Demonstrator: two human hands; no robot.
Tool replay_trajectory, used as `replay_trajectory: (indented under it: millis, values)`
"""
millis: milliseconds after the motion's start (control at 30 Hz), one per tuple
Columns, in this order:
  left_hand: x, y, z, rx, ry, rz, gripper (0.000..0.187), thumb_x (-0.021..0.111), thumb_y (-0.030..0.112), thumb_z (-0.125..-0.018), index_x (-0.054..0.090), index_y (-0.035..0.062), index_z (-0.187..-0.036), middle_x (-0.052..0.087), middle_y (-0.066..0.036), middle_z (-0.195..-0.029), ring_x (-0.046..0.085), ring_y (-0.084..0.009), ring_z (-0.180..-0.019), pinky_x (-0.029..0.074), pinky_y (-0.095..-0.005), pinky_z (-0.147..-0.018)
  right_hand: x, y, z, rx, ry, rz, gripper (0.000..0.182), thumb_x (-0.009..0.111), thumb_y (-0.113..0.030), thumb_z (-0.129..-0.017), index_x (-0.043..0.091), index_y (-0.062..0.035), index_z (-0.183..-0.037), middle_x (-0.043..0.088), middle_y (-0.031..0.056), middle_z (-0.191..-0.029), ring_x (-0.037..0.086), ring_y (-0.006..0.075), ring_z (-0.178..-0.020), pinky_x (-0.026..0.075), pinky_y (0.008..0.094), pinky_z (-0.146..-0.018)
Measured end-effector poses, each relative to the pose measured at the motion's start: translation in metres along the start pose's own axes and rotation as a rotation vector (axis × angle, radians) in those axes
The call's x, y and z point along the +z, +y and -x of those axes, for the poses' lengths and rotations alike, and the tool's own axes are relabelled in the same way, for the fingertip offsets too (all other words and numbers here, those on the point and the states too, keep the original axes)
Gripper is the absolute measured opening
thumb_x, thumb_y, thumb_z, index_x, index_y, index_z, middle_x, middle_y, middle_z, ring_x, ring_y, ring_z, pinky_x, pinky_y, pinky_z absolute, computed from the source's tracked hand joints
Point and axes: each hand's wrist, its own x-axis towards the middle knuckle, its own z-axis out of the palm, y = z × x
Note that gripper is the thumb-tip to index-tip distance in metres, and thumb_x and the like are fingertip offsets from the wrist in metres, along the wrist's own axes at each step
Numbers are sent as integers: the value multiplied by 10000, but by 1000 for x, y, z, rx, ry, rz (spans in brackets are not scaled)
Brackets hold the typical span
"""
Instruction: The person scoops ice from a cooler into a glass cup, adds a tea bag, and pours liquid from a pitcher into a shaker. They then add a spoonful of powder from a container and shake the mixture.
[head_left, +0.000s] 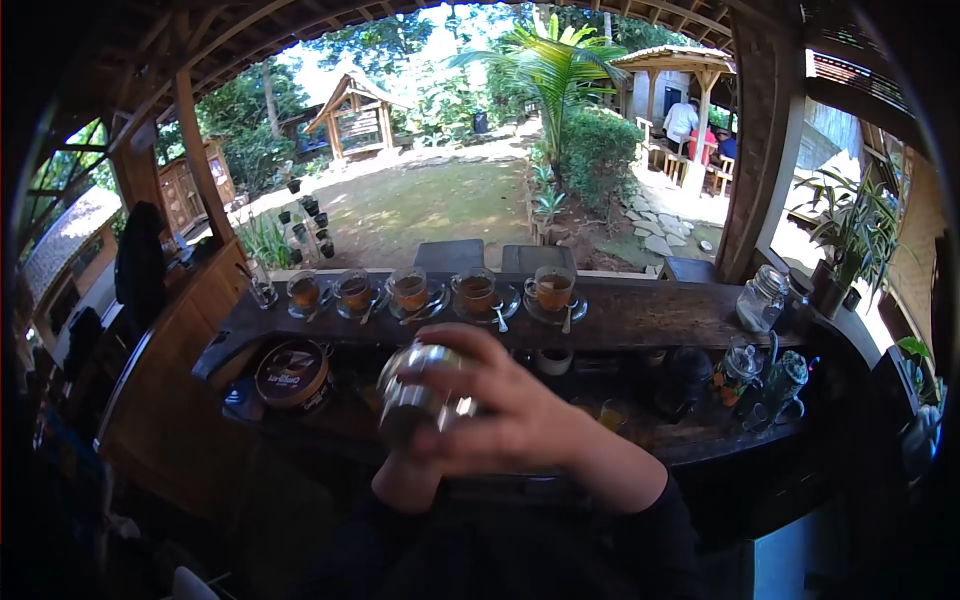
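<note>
My right hand (505, 400) is wrapped around a shiny silver, round container (402, 395), held up in front of the counter. Its fingers lie across the container's top and side, blurred by motion. Just below, my left hand (405, 482) shows only near the wrist. The container and my right hand hide its fingers, so its grip does not show. Beyond them, several glass cups of brown drink, such as the one at the right end (552, 288), stand in a row on saucers. Spoons (500, 316) rest on the saucers.
The dark wooden counter (640, 310) spans the view. A round brown tub (292, 374) sits on the lower shelf at left. A clip-top glass jar (762, 300) stands at the counter's right end. Stools (450, 256) line the far side; people (684, 122) are under a distant shelter.
</note>
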Motion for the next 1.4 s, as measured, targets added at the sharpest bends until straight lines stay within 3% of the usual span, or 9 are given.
replay_trajectory:
  millis: [100,233,367,500,667,733,1000,1167,1400]
  values:
    - [83,22,-16,-311,616,-1045,290,407,356,-949,465,85,-1034,439,-98,-957,470,-272,-938,490,-449,-822,16,-53,-29,-225,-231,9,495,678,-201,-717,471,-352,-1140,505,32,-1234,475,447,-1106,433,538,-845]
    - [96,88,5,-167,1050,-744,297,454,368,-923,507,117,-1072,522,-97,-1025,493,-303,-991,487,-460,-821,53,12,-18,-154,-113,118,567,707,-163,-690,472,-323,-1181,479,72,-1259,479,431,-1100,422,518,-877]
    - [84,57,18,413,670,-801,252,445,261,-951,517,131,-1155,514,-80,-1224,455,-343,-1136,492,-469,-825,73,38,-11,264,51,109,647,767,-196,-650,456,-222,-1217,462,182,-1250,477,457,-1079,446,511,-859]
    - [132,63,-19,-389,689,-875,310,418,374,-937,493,87,-1029,442,-78,-934,454,-237,-907,450,-438,-873,101,-36,-43,-251,-214,207,281,526,-286,-829,544,-201,-1096,520,26,-1222,511,405,-1102,419,556,-852]
    - [133,108,9,18,1291,-758,297,486,324,-905,540,93,-1084,548,-85,-1091,547,-225,-1006,469,-396,-904,105,23,-19,-37,-64,145,485,727,-167,-699,507,-192,-1130,487,96,-1255,477,380,-1121,398,546,-885]
    - [123,105,22,-41,993,-983,325,492,314,-904,541,76,-1120,588,-93,-1092,566,-210,-1028,473,-370,-902,111,51,8,517,130,177,583,803,-183,-609,495,-158,-1104,472,146,-1237,472,377,-1121,441,481,-880]
    - [134,62,-32,-297,778,-968,317,473,368,-896,504,98,-1059,447,-119,-991,487,-283,-967,505,-461,-824,84,-19,-31,-309,-33,190,401,614,-202,-800,451,-302,-1153,520,77,-1188,511,393,-1093,346,567,-963]
    - [68,102,19,-88,1040,-962,370,492,307,-883,526,36,-1132,595,-123,-1076,592,-284,-976,483,-426,-876,58,33,13,391,214,77,577,724,-99,-635,478,-285,-1124,463,84,-1258,452,436,-1123,402,563,-894]
    - [40,29,-18,-354,730,-919,331,510,364,-858,516,66,-1003,460,-136,-978,504,-285,-963,492,-462,-826,6,-44,10,-261,-123,195,566,732,-216,-639,466,-363,-1116,539,-1,-1174,526,431,-1024,357,632,-887]
